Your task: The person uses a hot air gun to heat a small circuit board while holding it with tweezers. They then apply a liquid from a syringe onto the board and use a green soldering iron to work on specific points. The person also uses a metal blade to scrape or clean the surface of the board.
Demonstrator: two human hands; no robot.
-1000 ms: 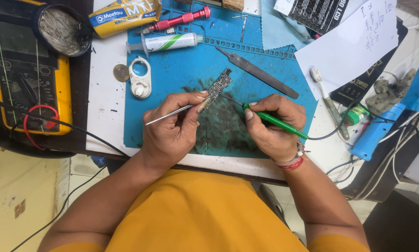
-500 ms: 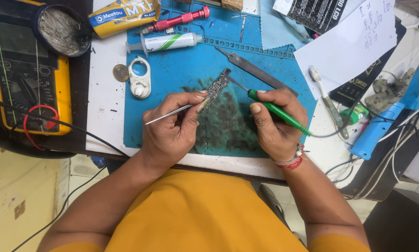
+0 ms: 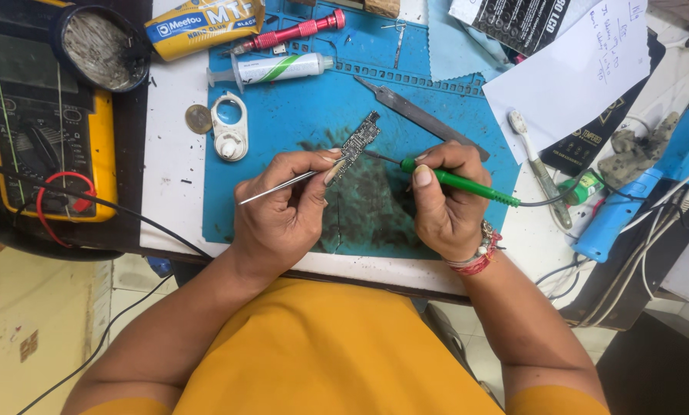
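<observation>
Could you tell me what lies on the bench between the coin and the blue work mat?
In the head view, a small white plastic frame with a round opening lies between the coin and the bare part of the blue mat, its right side overlapping the mat's left edge.

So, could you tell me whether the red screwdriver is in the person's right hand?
No, the right hand holds a green-handled soldering iron; the red screwdriver lies on the blue mat.

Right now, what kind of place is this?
Likely an electronics repair bench: the right hand holds a green soldering iron to a small circuit board, beside a yellow multimeter.
</observation>
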